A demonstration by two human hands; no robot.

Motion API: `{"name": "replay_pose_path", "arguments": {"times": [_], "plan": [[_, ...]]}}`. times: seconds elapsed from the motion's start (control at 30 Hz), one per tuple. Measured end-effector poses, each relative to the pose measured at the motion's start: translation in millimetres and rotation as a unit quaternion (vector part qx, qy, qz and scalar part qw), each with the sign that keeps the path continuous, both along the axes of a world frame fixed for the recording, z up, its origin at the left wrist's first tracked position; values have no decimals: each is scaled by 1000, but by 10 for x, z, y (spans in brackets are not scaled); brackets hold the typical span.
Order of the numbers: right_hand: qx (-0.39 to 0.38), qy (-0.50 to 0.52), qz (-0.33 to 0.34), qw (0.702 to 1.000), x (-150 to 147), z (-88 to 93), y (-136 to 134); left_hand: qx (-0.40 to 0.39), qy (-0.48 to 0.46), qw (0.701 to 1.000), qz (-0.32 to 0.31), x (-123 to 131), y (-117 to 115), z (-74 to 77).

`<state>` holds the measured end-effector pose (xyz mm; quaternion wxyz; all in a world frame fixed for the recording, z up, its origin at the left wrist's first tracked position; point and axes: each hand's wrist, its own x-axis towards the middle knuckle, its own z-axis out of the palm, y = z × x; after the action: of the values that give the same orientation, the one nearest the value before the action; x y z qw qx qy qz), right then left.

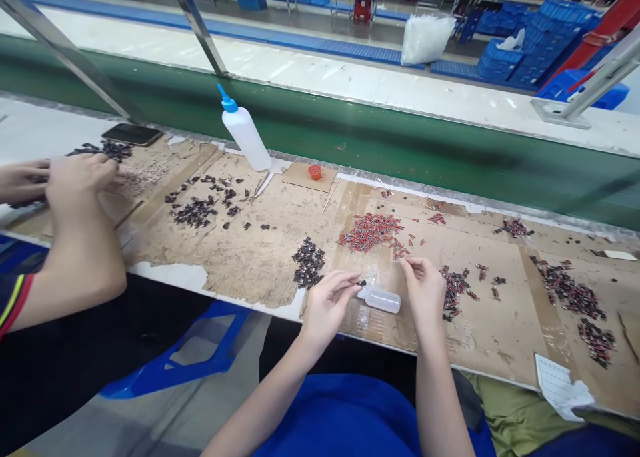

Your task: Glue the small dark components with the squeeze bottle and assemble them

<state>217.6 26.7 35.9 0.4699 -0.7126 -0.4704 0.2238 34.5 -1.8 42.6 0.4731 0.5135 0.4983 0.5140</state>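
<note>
Two bare forearms rise from the lower edge of the view and meet over the near edge of a cardboard-covered bench (pixel 250 257). Beyond it, at twelve o'clock, runs a green conveyor belt (pixel 400 143).

At nine o'clock a co-worker's arm (pixel 80 243) lies across the bench, that person's hands closed over a spread of dark parts.

A white squeeze bottle with a blue nozzle (pixel 246 133) stands tilted at eleven o'clock from the hands. A pile of red parts (pixel 370 230) lies just beyond the hands at twelve o'clock. A heap of dark parts (pixel 309 262) sits just beside the left hand at eleven o'clock. More dark parts (pixel 570 290) are scattered at three o'clock, well apart.

The left hand (pixel 327 303) is bent at the wrist, knuckles up, thumb and forefinger pinched together on a thin stick whose dark tip (pixel 363 283) points to three o'clock. Whether that tip carries a part cannot be told.

The right hand (pixel 425 287) is raised on a near-vertical forearm, fingers curled, thumb and forefinger closed on something too small to identify.

A small clear bottle (pixel 384 300) lies on its side on the cardboard between the two hands, its neck toward the dark tip; it appears just clear of the right hand.

A small red cap (pixel 315 171) rests at twelve o'clock, near the belt.
</note>
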Motion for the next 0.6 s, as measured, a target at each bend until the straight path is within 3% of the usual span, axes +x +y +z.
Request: {"name": "replay_pose_path", "arguments": {"times": [0.1,0.2,0.33,0.6], "plan": [[19,153,45,987,-186,81,-130,0,-6,1000,9,28,33,14],[23,218,30,975,-449,113,-281,12,-17,999,33,83,57,-20],[66,174,33,982,-648,80,-396,6,-14,998,59,119,58,-75],[70,80,125,986,-612,26,-315,26,99,995,10,-178,149,3]]}}
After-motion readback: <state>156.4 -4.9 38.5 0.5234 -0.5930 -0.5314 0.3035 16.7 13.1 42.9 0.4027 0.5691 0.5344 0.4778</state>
